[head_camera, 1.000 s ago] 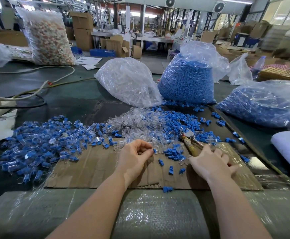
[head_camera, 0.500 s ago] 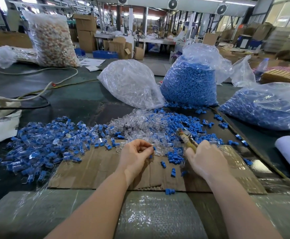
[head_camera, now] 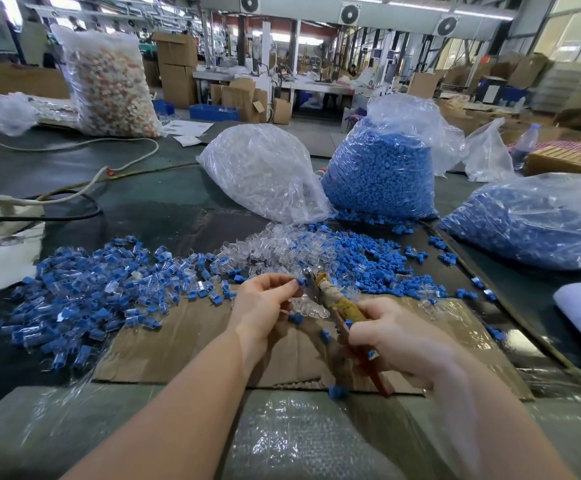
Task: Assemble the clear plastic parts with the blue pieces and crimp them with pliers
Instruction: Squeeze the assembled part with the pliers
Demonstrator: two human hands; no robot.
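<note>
Left hand [head_camera: 265, 303] pinching a small blue piece [head_camera: 298, 282] at the fingertips, held right at the nose of the pliers [head_camera: 337, 306]; right hand [head_camera: 396, 341] wrapped round the taped pliers handles. Crimping step, by the look of it; whether a clear part sits on that blue piece, impossible to tell. Next move probably needing the piece seated squarely between the jaws before squeezing. Just beyond, loose clear plastic parts [head_camera: 268, 247] and blue pieces [head_camera: 361, 258] on the cardboard [head_camera: 178, 341]; assembled pile [head_camera: 91, 282] to the left. Farther back, bag of clear parts [head_camera: 265, 171], two bags of blue pieces [head_camera: 382, 174] [head_camera: 531, 223].
</note>
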